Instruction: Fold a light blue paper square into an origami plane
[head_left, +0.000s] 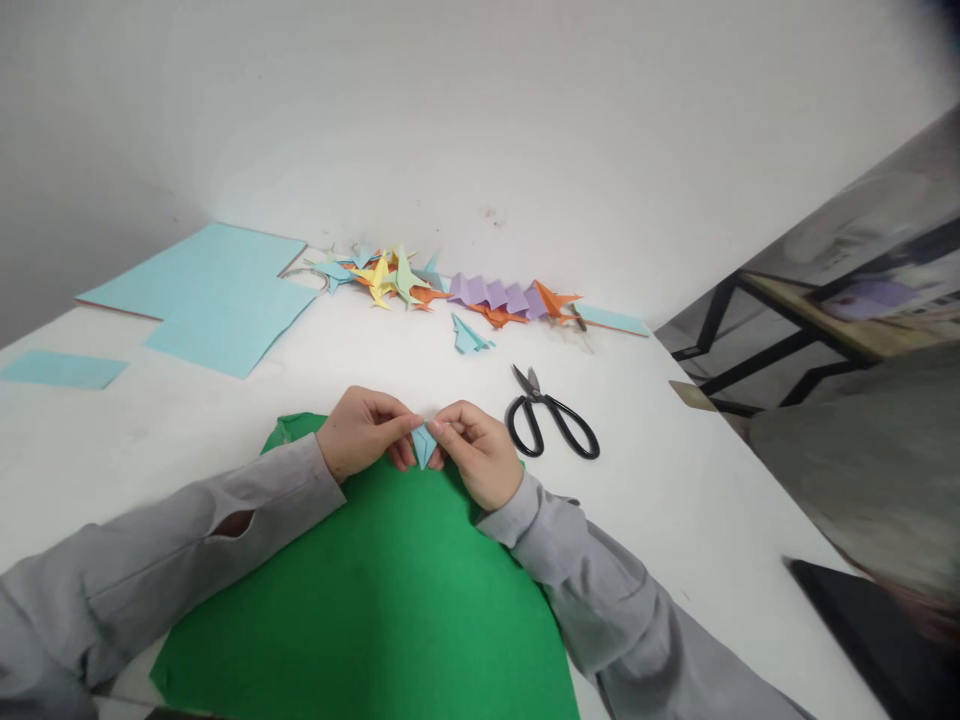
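Observation:
A small folded piece of light blue paper (pixel 424 446) is pinched between both hands, its pointed end down, over the far edge of a green cloth-like surface (pixel 405 590). My left hand (pixel 364 432) grips its left side with thumb and fingers. On its right side, my right hand (pixel 477 452) holds it the same way. Black-handled scissors (pixel 553 412) lie with blades slightly apart, just right of my right hand. Beyond the hands, a light blue folded paper figure (pixel 470 335) rests on the white table (pixel 660 480).
Folded paper cranes (pixel 390 277) and a purple pleated strip (pixel 495 294) line the wall. Blue sheets (pixel 232 325) and a smaller blue piece (pixel 64 369) lie at the left. A blue strip (pixel 611 320) is at the back right, a dark flat object (pixel 870 630) at the right edge.

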